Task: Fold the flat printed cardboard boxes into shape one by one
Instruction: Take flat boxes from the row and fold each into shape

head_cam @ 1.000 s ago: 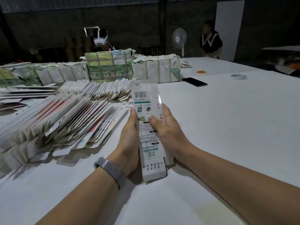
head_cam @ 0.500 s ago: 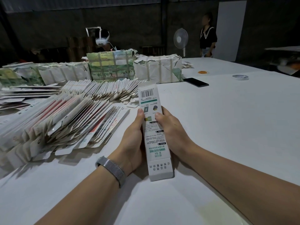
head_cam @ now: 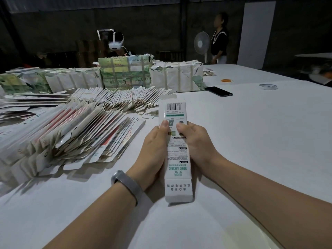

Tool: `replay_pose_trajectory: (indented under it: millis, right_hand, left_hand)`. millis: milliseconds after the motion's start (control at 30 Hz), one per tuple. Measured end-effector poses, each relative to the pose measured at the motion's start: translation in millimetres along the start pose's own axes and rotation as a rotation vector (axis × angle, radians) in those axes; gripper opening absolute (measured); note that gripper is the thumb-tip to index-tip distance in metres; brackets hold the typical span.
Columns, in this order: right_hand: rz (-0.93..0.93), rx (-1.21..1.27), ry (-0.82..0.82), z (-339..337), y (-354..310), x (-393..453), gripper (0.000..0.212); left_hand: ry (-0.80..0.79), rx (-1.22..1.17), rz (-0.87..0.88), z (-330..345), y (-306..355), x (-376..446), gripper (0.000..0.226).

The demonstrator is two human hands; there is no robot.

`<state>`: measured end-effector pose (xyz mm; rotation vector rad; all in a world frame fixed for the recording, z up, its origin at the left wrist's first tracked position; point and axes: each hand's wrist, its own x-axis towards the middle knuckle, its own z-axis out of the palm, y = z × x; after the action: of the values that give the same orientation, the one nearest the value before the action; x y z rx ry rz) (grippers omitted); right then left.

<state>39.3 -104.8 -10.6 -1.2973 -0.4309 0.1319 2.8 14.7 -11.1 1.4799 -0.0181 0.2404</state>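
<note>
A long narrow white printed box (head_cam: 177, 159) with a barcode and green lettering stands squared up on the white table (head_cam: 260, 141), its near end flap resting on the surface. My left hand (head_cam: 153, 151) grips its left side, thumb on the top face. My right hand (head_cam: 196, 144) grips the right side, thumb on top too. The far end flap sticks up open. A fanned heap of flat printed boxes (head_cam: 71, 135) lies to the left.
A second row of flat boxes (head_cam: 115, 99) lies behind the heap. Strapped bundles (head_cam: 124, 72) stand at the back. A black phone (head_cam: 218, 91), a tape roll (head_cam: 268, 86) and an orange ring (head_cam: 226, 80) lie far right. A fan (head_cam: 202, 43) and a person (head_cam: 220, 38) stand beyond.
Both hands have squeezed the flat box into a squared tube and drawn it slightly nearer. The side panel seen at first has closed in. The person in the background stood up.
</note>
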Motion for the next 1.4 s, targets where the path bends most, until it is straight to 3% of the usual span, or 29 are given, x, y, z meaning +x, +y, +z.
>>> replay_pose_trajectory:
  millis: [100,300,500,600,733,833,1133,1267,1400]
  right_hand:
    - [-0.008,-0.037,0.012,-0.2,0.8,-0.2,0.027]
    - [0.002,-0.01,0.037,1.1,0.1,0.1,0.026]
    - [-0.087,-0.028,0.045,2.1,-3.7,3.2,0.045]
    - [-0.117,-0.058,0.017,0.1,-2.2,4.5,0.039]
    - [-0.103,-0.13,-0.065,3.8,0.2,0.6,0.048]
    - [-0.083,-0.123,-0.099,4.8,-0.3,-1.4,0.048]
    - [-0.016,-0.025,-0.073,3.1,-2.0,-0.8,0.045]
    - [-0.017,0.021,0.034,2.1,-4.3,2.8,0.013]
    - [-0.012,0.027,0.087,0.1,-6.7,1.7,0.012]
  left_hand:
    - [0.023,0.133,0.033,2.1,-1.0,-0.7,0.043]
    - [-0.029,0.092,0.033,-3.3,2.1,-2.8,0.042]
    - [-0.125,0.1,0.04,-4.5,3.6,-2.0,0.04]
    - [-0.075,0.167,0.043,-1.9,2.4,-2.4,0.039]
    - [0.057,-0.013,-0.011,-3.5,2.7,-1.7,0.035]
    - [0.112,-0.065,0.056,-5.8,1.3,-1.8,0.027]
    - [0.095,-0.034,0.164,-4.6,3.5,-2.3,0.024]
    - [0.057,-0.007,0.199,-2.8,2.9,-2.6,0.021]
    - [0.004,-0.01,0.17,-0.2,-1.6,-3.7,0.02]
